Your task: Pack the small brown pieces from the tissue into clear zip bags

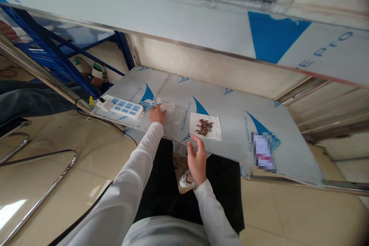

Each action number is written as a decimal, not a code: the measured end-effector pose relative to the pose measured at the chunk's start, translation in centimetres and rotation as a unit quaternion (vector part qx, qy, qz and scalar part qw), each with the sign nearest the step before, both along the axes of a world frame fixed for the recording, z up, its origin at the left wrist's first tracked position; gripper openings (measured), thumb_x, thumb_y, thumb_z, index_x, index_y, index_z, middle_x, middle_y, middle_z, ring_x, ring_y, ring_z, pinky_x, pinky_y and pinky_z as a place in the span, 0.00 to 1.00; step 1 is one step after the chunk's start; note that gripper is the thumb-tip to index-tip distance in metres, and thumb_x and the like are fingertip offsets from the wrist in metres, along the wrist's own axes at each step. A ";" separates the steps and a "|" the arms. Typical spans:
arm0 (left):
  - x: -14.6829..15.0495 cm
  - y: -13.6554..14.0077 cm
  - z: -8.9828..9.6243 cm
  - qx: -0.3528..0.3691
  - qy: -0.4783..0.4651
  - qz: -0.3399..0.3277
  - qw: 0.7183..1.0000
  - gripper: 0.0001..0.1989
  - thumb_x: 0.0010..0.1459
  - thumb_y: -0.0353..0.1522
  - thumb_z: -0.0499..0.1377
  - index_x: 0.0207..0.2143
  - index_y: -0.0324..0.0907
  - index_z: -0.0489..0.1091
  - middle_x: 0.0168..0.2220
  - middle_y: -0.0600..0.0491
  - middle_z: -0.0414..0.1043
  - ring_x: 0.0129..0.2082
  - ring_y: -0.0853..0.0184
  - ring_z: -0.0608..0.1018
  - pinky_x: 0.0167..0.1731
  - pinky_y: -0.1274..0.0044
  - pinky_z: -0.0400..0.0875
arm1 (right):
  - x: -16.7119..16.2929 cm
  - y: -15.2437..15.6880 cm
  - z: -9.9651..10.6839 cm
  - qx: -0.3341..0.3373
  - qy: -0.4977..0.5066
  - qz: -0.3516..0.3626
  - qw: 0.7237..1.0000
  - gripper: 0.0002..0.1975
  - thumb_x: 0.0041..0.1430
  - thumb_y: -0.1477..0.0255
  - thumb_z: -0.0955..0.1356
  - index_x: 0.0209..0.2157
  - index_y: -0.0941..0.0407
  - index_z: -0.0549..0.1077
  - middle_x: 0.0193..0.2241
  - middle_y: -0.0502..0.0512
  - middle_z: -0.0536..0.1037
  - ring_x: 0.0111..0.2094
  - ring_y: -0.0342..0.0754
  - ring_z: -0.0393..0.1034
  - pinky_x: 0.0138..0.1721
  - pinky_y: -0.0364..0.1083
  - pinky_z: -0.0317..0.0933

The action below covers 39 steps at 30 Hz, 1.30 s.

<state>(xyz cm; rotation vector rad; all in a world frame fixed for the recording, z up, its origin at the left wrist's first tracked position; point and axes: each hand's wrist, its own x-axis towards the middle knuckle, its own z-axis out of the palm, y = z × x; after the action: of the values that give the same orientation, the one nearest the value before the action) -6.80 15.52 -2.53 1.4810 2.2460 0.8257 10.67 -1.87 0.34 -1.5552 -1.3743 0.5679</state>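
- Left hand [157,114]: its fingers reach onto some clear plastic [168,105] at about 1 o'clock from it; whether they pinch or only press, I cannot tell.
- Right hand [197,161]: thumb and forefinger curve apart with nothing between them, in front of the shelf's near edge.
- Brown pieces [203,127]: heaped loosely on a white sheet [216,123], near 12 o'clock from the right hand and apart from it.
- Progress, as I judge it: the pieces are gathered in one spread heap and the plastic is under the left hand's reach; I can make out no pieces in the plastic, and neither hand is on the heap.
- Room: shelf [230,111] surface runs from the sheet toward the plastic at 10 o'clock, and toward a pixelated pale item [263,153] at 4 o'clock.
- Edges: the front edge lies at 6 o'clock, close to the sheet; a power strip [127,108] limits the left hand at 9 o'clock; the upper shelf [144,11] overhangs at 12 o'clock.
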 end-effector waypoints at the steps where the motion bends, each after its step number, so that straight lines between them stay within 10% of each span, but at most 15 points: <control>1: -0.2 0.3 -0.1 0.001 0.010 -0.005 1.000 0.20 0.60 0.37 0.58 0.53 0.39 0.65 0.51 0.44 0.68 0.46 0.59 0.75 0.44 0.63 0.72 | -0.1 -0.9 -0.3 -0.011 0.008 -0.003 1.000 0.14 0.63 0.67 0.61 0.47 0.57 0.69 0.46 0.62 0.75 0.49 0.53 0.68 0.52 0.56 0.61; 9: -1.5 -1.5 1.7 0.087 0.058 -0.056 0.993 0.11 0.58 0.34 0.60 0.42 0.39 0.73 0.50 0.44 0.68 0.48 0.58 0.73 0.49 0.63 0.69 | 0.9 -1.6 -0.3 -0.025 0.018 0.010 0.999 0.13 0.62 0.66 0.62 0.45 0.57 0.70 0.45 0.63 0.76 0.48 0.54 0.70 0.50 0.58 0.63; 17: 0.3 -9.6 8.7 0.135 -0.014 -0.276 0.952 0.06 0.54 0.36 0.62 0.31 0.43 0.74 0.31 0.53 0.77 0.35 0.65 0.78 0.41 0.73 0.70 | 2.9 3.0 7.2 0.050 -0.014 0.083 0.995 0.23 0.57 0.64 0.69 0.52 0.56 0.68 0.52 0.63 0.72 0.54 0.54 0.66 0.55 0.55 0.60; 22: 1.9 -13.5 11.4 0.043 -0.264 -0.294 0.918 0.12 0.51 0.41 0.64 0.31 0.40 0.73 0.27 0.53 0.77 0.27 0.68 0.77 0.30 0.78 0.70 | 4.2 3.6 8.1 -0.172 0.122 0.236 0.949 0.21 0.46 0.61 0.74 0.39 0.59 0.76 0.36 0.59 0.81 0.35 0.50 0.76 0.38 0.48 0.69; 26: 1.4 -14.3 11.9 -0.075 -0.375 -0.296 0.875 0.13 0.45 0.39 0.68 0.26 0.38 0.73 0.21 0.54 0.74 0.21 0.71 0.74 0.23 0.81 0.66 | 5.5 2.0 8.0 -0.252 0.203 0.275 0.905 0.17 0.47 0.59 0.74 0.27 0.61 0.76 0.23 0.54 0.79 0.16 0.38 0.64 0.18 0.39 0.58; 30: 1.4 -14.7 12.4 -0.102 -0.394 -0.288 0.867 0.14 0.42 0.39 0.69 0.27 0.38 0.73 0.23 0.53 0.75 0.21 0.71 0.74 0.23 0.81 0.66 | 5.6 0.3 8.6 -0.237 0.212 0.278 0.907 0.14 0.47 0.62 0.74 0.27 0.59 0.77 0.24 0.53 0.80 0.17 0.39 0.66 0.19 0.39 0.60; 35: 4.1 -17.2 12.7 0.112 -0.384 -0.075 0.913 0.16 0.51 0.44 0.63 0.28 0.39 0.70 0.21 0.57 0.71 0.20 0.75 0.71 0.22 0.83 0.64 | 3.6 -2.1 8.8 -0.065 0.161 0.133 0.976 0.08 0.54 0.65 0.71 0.33 0.55 0.78 0.31 0.55 0.82 0.32 0.49 0.77 0.36 0.46 0.70; 39: 5.7 -19.2 12.8 0.036 -0.455 -0.074 0.886 0.22 0.54 0.48 0.59 0.23 0.37 0.70 0.20 0.54 0.70 0.17 0.75 0.68 0.17 0.83 0.62 | 2.2 -3.5 7.9 0.044 0.046 0.054 0.997 0.04 0.57 0.71 0.69 0.32 0.53 0.79 0.31 0.54 0.82 0.32 0.50 0.76 0.39 0.47 0.69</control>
<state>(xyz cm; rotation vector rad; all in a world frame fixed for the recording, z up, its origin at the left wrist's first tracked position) -1.11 -3.72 10.25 0.9465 1.3874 1.2289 12.86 -5.34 8.22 -1.3753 -1.4010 0.6291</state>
